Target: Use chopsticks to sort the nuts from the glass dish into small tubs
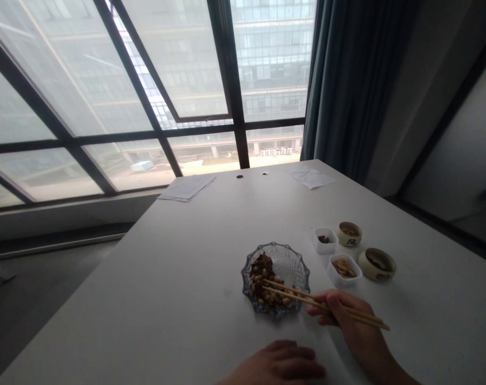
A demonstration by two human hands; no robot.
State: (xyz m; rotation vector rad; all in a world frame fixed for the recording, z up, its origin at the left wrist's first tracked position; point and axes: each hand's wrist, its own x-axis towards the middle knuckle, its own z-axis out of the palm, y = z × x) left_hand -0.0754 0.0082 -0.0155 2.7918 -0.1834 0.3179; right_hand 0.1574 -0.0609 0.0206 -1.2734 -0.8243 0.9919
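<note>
My right hand holds a pair of wooden chopsticks, and their tips reach into a heap of peanuts and dark food. That heap lies on the left side of a scalloped glass dish. My left hand rests flat and empty on the white table near the bottom edge of the view, closest to the dish. Whether the chopstick tips grip a piece of food, I cannot tell.
Beyond the dish stand two small white square containers holding food and two round ceramic bowls. Papers lie at the far table edge beside a large window. A dark curtain hangs at the right.
</note>
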